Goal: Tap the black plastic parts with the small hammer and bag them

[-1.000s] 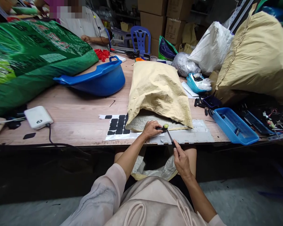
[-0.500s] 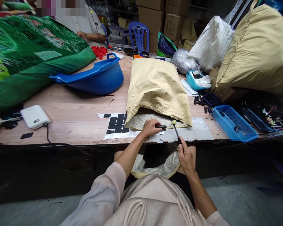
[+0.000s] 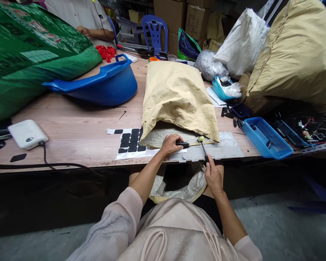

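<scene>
Fingers (image 3: 176, 139) of the left hand (image 3: 170, 145) are pinched shut on a small black part (image 3: 183, 144). They hold it low over the grey flat sheet (image 3: 222, 153) that lies along the near edge of the tabletop (image 3: 78, 127), right at the mouth of the tan sack (image 3: 178, 94). The right hand (image 3: 214, 177) has its fingers (image 3: 209, 164) closed round the dark handle of a slender tool (image 3: 204, 150). The tool's yellow-green head (image 3: 200, 138) stands just to the right of the part, not touching it. A second ago that head sat close against the part's end, near the left fingertips. Since then it has swung off to the right and a little further in from the edge, and the right hand has risen from below the near edge to just under it. The left hand has barely shifted and keeps the part in the same spot. I read this as the tool drawn back from the part while the part stays held in place for the work. A sheet of black pads (image 3: 130, 142) lies just left of the left hand, and a crumpled bag (image 3: 179, 188) sits in the lap below the edge. A blue tray (image 3: 266, 141) is toward the right edge and a blue basin (image 3: 103, 85) stands further back. At the far edge another person's hand (image 3: 83, 30) rests near some red pieces (image 3: 104, 52).
</scene>
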Motion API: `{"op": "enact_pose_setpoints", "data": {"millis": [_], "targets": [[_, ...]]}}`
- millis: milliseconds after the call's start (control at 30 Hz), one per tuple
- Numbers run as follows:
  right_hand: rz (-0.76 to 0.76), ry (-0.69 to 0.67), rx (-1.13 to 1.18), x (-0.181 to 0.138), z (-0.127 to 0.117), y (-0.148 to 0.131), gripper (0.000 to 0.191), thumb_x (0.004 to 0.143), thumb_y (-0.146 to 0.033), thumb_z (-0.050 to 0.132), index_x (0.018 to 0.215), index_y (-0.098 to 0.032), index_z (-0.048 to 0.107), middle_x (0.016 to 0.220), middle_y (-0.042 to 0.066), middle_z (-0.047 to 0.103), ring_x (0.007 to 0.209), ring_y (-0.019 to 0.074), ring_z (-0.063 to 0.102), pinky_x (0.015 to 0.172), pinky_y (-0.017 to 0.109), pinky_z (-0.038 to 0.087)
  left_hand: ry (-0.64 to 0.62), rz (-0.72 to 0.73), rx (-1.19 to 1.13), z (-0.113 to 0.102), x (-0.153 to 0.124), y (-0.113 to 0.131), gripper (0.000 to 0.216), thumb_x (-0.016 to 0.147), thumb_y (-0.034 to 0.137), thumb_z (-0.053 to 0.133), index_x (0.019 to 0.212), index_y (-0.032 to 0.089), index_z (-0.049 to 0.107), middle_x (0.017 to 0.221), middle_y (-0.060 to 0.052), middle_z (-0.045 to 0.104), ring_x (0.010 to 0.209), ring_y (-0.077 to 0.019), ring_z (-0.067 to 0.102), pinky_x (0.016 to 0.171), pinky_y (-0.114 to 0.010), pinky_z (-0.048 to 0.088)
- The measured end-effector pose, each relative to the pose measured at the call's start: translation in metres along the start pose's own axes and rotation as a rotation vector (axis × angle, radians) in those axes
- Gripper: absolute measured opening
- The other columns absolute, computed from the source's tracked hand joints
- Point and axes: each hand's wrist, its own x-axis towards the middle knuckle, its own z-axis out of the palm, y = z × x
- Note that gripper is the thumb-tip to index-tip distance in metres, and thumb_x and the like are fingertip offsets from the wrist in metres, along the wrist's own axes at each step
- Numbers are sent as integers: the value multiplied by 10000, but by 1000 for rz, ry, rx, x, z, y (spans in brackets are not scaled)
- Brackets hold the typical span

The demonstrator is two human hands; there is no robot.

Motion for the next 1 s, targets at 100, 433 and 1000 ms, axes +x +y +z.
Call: {"op": "enact_pose_setpoints", "data": {"millis": [100, 433, 1000], "targets": [[4, -5, -16, 1, 0, 0, 538, 1046, -329, 392, 1530, -188, 581, 1325, 140, 746, 1056, 279, 777, 858, 316, 609, 1, -2, 0, 0, 2, 0, 209, 734, 233, 742, 942, 224, 726, 1010, -22, 735, 1010, -250, 648, 967, -405, 440], [5, -20, -62, 1, 8, 3, 565, 1060, -325, 326, 1563, -154, 518, 1190, 174, 782, 1023, 293, 775, 890, 364, 600, -165, 232, -160, 6, -64, 29, 180, 905, 371, 661, 982, 216, 707, 937, -29, 739, 870, -195, 663, 829, -311, 479], [-36, 52, 15, 0, 16, 7, 553, 1056, -332, 334, 1539, -150, 535, 1285, 171, 752, 1198, 286, 729, 1004, 388, 583, -428, 24, -74, 16, -60, 49, 219, 921, 314, 576, 982, 242, 773, 918, -32, 797, 847, -213, 732, 752, -286, 519]]}}
